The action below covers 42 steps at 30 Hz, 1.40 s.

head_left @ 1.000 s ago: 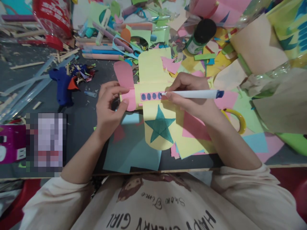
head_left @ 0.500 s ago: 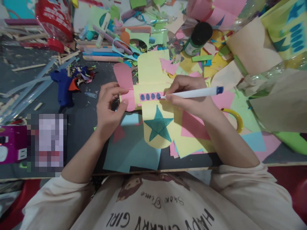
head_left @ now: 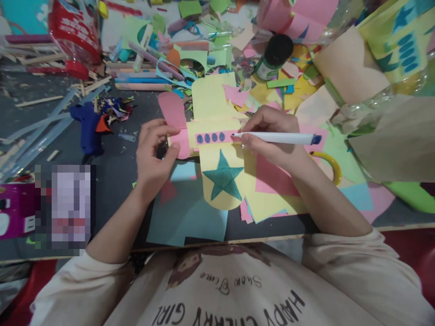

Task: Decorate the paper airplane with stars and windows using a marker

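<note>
A yellow paper airplane (head_left: pixel 222 194) lies in front of me, a green star drawn on its near wing. Along its body runs a pink strip (head_left: pixel 227 136) with several dark blue ovals in a row. My left hand (head_left: pixel 154 151) pinches the pink tail piece (head_left: pixel 182 140) at the left end, thumb below and fingers above. In my right hand (head_left: pixel 270 136) is a white marker (head_left: pixel 285 137) with a blue end. Its tip is at the strip, just right of the last oval. The plane's right end is hidden behind my right hand.
A blue glue gun (head_left: pixel 87 127) rests at the left. Behind lie several coloured pens (head_left: pixel 144 80), paper scraps and a black-capped jar (head_left: pixel 274 56). Yellow-handled scissors (head_left: pixel 331 167) lie beside my right forearm, and teal paper (head_left: pixel 190 217) is near the table edge.
The marker tip has moved off the rightmost oval and slightly right along the strip. My left hand keeps its hold on the tail, and the view has shifted a little.
</note>
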Available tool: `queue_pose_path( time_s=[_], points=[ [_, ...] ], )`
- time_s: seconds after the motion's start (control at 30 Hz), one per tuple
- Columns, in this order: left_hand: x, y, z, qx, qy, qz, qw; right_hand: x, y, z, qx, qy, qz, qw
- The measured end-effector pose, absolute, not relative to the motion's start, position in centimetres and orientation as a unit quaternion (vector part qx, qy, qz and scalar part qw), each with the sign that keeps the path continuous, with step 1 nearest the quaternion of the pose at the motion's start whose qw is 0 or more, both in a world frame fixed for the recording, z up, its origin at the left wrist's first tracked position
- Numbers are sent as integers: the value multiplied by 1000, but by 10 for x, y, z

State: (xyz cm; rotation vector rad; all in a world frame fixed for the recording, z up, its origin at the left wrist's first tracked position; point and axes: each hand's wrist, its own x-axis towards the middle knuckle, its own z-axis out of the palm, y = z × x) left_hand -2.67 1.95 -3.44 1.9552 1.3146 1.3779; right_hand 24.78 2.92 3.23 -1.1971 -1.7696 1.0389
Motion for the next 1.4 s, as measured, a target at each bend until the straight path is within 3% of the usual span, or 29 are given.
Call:
queue_pose_path(
  time_s=[1.13, 1.4],
  points=[
    [-27, 18, -30, 720, 456, 492, 179, 251, 31, 31, -400, -747, 389, 361],
    [-27, 17, -28, 715, 476, 477, 186, 246, 35, 24, -397, -703, 400, 434]
  ],
)
